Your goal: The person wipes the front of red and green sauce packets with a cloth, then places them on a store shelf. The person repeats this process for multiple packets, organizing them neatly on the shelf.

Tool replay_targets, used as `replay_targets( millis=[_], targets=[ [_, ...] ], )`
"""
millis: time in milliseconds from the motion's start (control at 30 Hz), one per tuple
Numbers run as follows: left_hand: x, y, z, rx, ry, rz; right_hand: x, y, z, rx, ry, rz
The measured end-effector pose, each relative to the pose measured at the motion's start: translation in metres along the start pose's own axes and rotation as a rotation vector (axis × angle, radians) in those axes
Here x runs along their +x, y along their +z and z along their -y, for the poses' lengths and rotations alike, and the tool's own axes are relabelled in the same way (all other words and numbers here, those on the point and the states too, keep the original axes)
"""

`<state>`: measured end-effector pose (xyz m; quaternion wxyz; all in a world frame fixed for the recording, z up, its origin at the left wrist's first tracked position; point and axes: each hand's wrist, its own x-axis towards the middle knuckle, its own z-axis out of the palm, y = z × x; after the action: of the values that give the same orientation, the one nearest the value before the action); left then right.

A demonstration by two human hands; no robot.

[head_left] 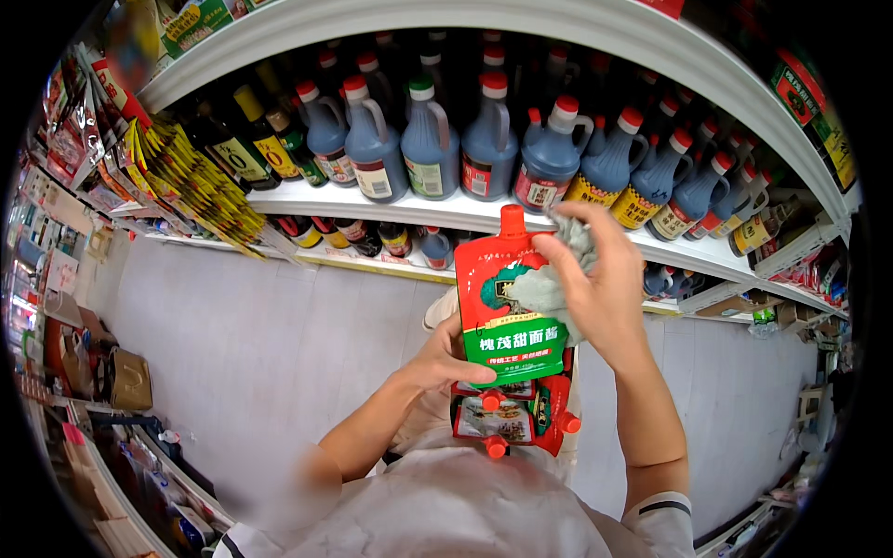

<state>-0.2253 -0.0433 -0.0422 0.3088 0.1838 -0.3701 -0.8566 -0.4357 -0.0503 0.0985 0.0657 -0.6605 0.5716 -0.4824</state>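
Note:
My left hand (446,356) grips the lower left corner of a red and green spouted sauce pouch (513,342), its thumb across the front. The pouch stands upright with a red screw cap (513,220) on top and bears printed writing. In my right hand (600,272) is a crumpled grey-green cloth (544,291), which lies against the pouch's upper right front and hides part of its print. Below, several more pouches with red caps (495,418) rest at my lap, partly covered by the held one.
Ahead, a white shelf (328,198) carries a row of dark sauce jugs (429,146), mostly red-capped. Smaller bottles (395,239) stand on the shelf beneath. Yellow packets (188,181) hang at the left. A brown paper bag (130,379) stands farther left, beside the grey floor (279,349).

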Motion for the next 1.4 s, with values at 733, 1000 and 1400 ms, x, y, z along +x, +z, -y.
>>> replay_targets(
  millis=[733,1000,1400],
  targets=[
    [-0.020,-0.005,0.003,0.002,0.020,-0.053,0.005,0.006,-0.013,-0.179,-0.283,0.017],
    [-0.014,-0.009,-0.012,0.374,0.037,-0.004,-0.022,-0.034,0.004,0.073,-0.056,0.427],
    [-0.008,0.032,-0.046,1.232,0.070,0.018,-0.054,-0.026,-0.012,-0.081,-0.190,0.387]
  ],
)
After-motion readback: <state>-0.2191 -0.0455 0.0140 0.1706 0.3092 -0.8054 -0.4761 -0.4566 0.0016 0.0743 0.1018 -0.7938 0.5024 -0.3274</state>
